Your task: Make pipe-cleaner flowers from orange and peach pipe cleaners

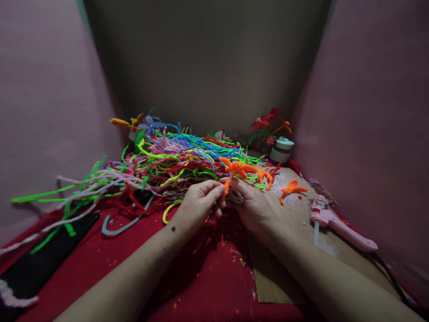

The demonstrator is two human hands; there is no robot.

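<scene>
L hand (203, 199) pinches the lower end of an orange pipe-cleaner flower (236, 167), thumb + fingers closed on it. R hand (256, 208) is right beside, fingers curled under the bloom by a pale ring-like part (236, 197); can't tell if they grip. Flower's held up btwn both hands, in front of the pipe-cleaner pile (191, 154). Progress, by the look of it: petals bent & bunched, so prob. part-made; no green leaves seen on it, unlike the red flowers (263, 121) at back. Separate orange pipe-cleaner piece (293, 191) lies on the cardboard (273, 279), not joined. Pink hot glue gun (348, 230) also on cardboard, R side, w/ glue stick (316, 233) showing; can't make out any glue on the flower.
</scene>
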